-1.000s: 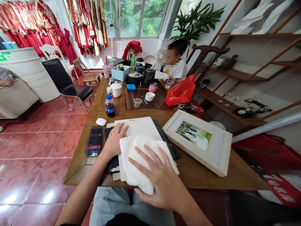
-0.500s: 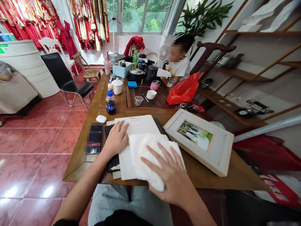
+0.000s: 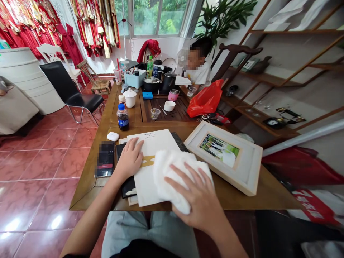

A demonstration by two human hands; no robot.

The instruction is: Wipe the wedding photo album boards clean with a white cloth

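Observation:
My right hand [image 3: 197,195] lies flat, fingers spread, on a folded white cloth [image 3: 172,170] at the near edge of the wooden table [image 3: 242,199]. The cloth rests on the right side of a white sheet [image 3: 153,147] that bears a gold mark [image 3: 147,162]. My left hand [image 3: 130,159] presses flat on the sheet's left edge, fingers stretched out. Under the sheet lies a black board [image 3: 128,184]. A white picture frame [image 3: 225,156] with a photo lies to the right of the cloth.
A phone [image 3: 105,158] and a small white case [image 3: 113,136] lie left of my left hand. A dark bottle [image 3: 123,117], cups, a kettle and a red plastic bag [image 3: 205,100] crowd the far half. A person sits at the far end. Wooden shelves stand right; a black chair [image 3: 70,91] left.
My right hand has slid the white cloth to the right across the sheet, uncovering the gold mark. My left hand has stayed put on the sheet.

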